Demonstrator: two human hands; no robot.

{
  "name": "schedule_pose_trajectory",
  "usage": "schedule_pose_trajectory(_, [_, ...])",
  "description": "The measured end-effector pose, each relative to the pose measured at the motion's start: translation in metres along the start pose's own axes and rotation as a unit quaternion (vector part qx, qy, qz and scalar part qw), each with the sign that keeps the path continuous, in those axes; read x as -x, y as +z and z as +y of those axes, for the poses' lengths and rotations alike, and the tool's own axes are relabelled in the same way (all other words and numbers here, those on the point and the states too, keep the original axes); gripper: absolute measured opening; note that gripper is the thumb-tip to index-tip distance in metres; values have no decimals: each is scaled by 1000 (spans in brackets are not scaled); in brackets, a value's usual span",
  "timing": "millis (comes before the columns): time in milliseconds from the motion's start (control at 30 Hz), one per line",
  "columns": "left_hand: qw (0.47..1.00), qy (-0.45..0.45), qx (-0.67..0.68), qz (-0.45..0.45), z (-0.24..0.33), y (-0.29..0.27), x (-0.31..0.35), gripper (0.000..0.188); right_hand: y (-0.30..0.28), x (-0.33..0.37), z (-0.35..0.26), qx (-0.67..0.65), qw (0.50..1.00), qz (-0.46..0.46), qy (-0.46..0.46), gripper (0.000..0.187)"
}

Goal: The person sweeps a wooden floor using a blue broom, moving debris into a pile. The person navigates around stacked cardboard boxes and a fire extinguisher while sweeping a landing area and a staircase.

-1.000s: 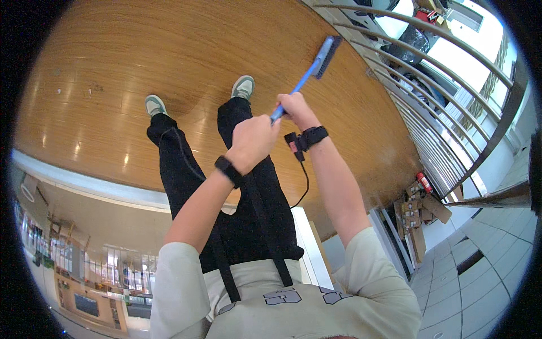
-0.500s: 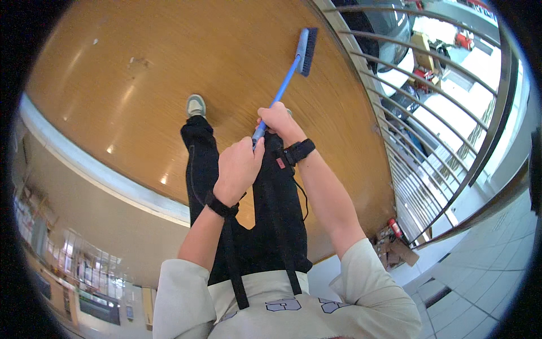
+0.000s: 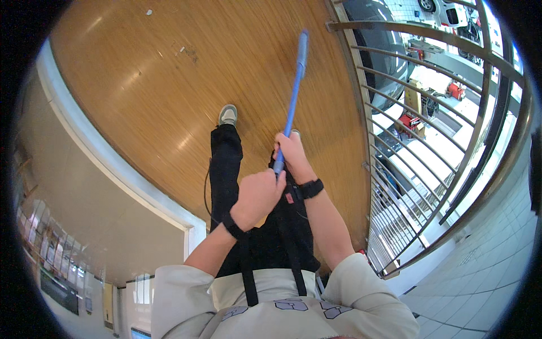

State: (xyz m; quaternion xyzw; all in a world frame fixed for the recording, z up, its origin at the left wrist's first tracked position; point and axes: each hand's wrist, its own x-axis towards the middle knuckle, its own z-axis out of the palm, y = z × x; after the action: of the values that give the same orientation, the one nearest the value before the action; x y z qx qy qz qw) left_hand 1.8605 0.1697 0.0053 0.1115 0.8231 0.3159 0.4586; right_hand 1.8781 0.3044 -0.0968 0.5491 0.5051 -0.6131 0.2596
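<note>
A long-handled broom with a blue handle and blue head reaches away from me over the brown wood-look floor. My left hand is closed round the top end of its handle, close to my body. Farther along the handle, my right hand wraps round it. The broom's head is at the far end, seen edge-on and slightly blurred, so its bristles are hidden. Whether it touches the floor I cannot tell.
A metal railing runs along the right, with a car and equipment visible below through its bars. Small white scraps lie on the floor at the far left. A pale wall edge curves along the left side. My shoe stands mid-floor.
The broom has turned, so its bristles no longer show and its handle stands more upright in view. Both hands keep their grip. My view has shifted relative to the floor and railing.
</note>
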Motion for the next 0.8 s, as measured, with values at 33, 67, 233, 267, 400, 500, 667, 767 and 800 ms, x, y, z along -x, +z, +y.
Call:
schedule_pose_trajectory(33, [1000, 15, 7, 13, 2, 1, -1, 39, -5, 3, 1, -19, 1000, 3, 5, 8])
schedule_pose_trajectory(67, [1000, 18, 11, 13, 2, 3, -1, 39, -10, 6, 2, -36, 999, -3, 5, 10])
schedule_pose_trajectory(233, [997, 80, 6, 17, 10, 29, -36, 40, -53, -21, 14, -40, 994, 89, 49, 17])
schedule_pose_trajectory(267, [996, 83, 1, 13, 10, 36, -45, 40, -62, -29, 20, -32, 994, 89, 51, 17])
schedule_pose_trajectory(400, [998, 57, 3, -35, 17, 53, -76, 41, -90, -64, 28, 6, 990, 117, 79, 20])
schedule_pose_trajectory(500, [998, 20, 6, -65, 28, 54, -91, 43, -97, -79, 21, 12, 988, 114, 104, 24])
schedule_pose_trajectory(667, [1000, 0, 1, -15, 47, 31, -107, 43, -89, -87, -23, 39, 986, 64, 151, 19])
schedule_pose_trajectory(767, [1000, -21, -15, 14, 51, 7, -111, 41, -68, -88, -54, 68, 984, 26, 164, 16])
schedule_pose_trajectory(800, [999, -33, -19, 31, 49, -2, -110, 41, -58, -87, -63, 94, 981, 16, 167, 16])
